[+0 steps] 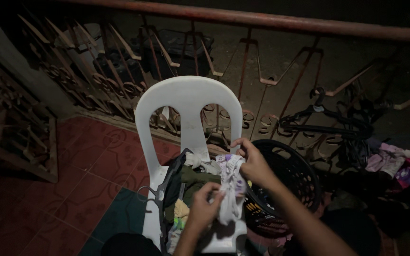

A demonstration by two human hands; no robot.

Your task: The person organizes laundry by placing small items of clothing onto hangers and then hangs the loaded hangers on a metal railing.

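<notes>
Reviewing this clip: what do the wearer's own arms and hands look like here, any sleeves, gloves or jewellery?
Both forearms come up from the bottom edge, bare, with no sleeve in view. The left hand and right hand wear no gloves. No watch, ring or bracelet shows, though the dim light could hide small items.

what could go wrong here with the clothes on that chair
The pile of clothes is heaped on the white plastic chair and reaches its front edge, so pieces might slip onto the red tiled floor. Both hands, left hand and right hand, hold the pale patterned cloth over the gap beside the black plastic laundry basket; it may drop between. Dim light could hide the dark hangers on the chair, which may snag fabric.
</notes>
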